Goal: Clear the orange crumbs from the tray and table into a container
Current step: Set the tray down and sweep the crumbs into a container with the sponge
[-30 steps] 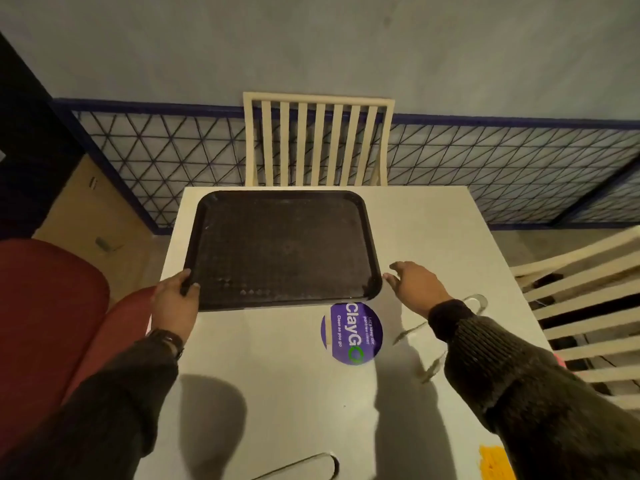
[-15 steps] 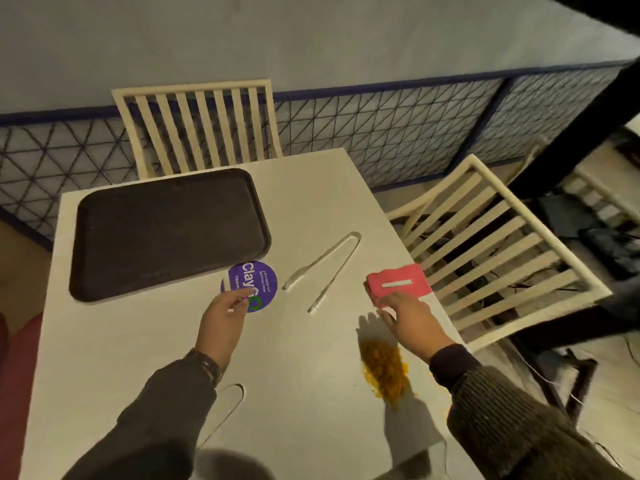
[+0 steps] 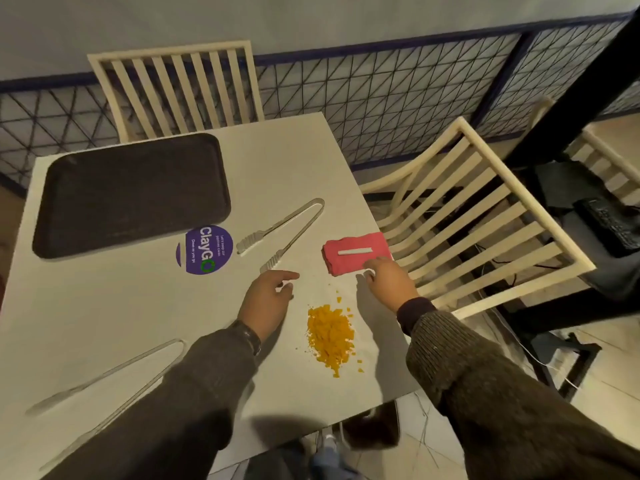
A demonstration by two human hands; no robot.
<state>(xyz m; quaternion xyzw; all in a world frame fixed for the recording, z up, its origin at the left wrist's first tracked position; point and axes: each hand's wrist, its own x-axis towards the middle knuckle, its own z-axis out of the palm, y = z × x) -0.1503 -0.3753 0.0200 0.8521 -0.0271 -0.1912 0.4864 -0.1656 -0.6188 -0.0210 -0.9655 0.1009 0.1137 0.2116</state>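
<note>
- Both hands have left the tray [image 3: 131, 192]. A second ago the left gripped its near corner; now it lies alone at the far left of the table [image 3: 104, 317]. I see no orange on it, though the dark surface is hard to read.
- Left hand [image 3: 268, 299] has crossed from the purple sticker [image 3: 204, 249] to just left of the orange crumbs [image 3: 330, 332]. Fingers loosely spread, holding nothing, close to the near tip of the tongs [image 3: 284, 233].
- Right hand [image 3: 389, 282] stays at the pink pad [image 3: 356, 252], fingertips on its near edge. I cannot tell whether it pinches or only touches.
- Crumbs sit in one heap between the two hands, near the table's right edge, with a few strays around it.
- My read: tray work is done and the table heap is next; the pad looks like the sweeping tool. No container in view.
</note>
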